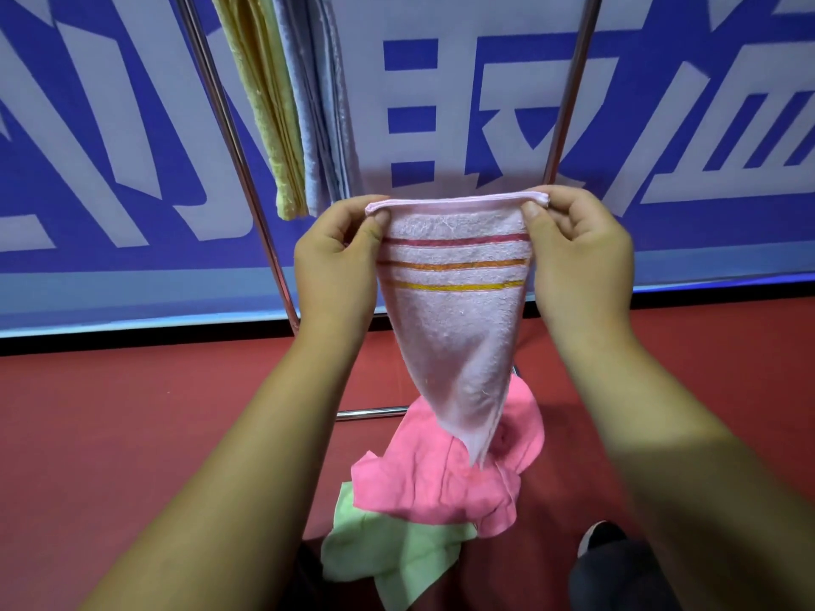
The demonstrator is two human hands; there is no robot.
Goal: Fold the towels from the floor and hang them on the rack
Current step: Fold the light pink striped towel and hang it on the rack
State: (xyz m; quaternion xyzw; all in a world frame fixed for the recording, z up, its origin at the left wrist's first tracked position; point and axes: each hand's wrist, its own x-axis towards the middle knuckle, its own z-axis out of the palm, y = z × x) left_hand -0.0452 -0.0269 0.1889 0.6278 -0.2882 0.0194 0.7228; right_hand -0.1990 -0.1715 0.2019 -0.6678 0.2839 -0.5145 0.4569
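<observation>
Both hands, left and right, pinch the pale pink towel's top corners (it hangs limp).

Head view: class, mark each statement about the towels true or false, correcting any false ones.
1. The left hand and right hand pinch the top corners of the pale pink striped towel. True.
2. The bright pink towel hangs on the rack. False: it lies on the floor, partly over the green towel.
3. A yellow towel and a blue-grey towel hang on the rack. True.
4. The held towel has five stripes. False: three show.
</observation>
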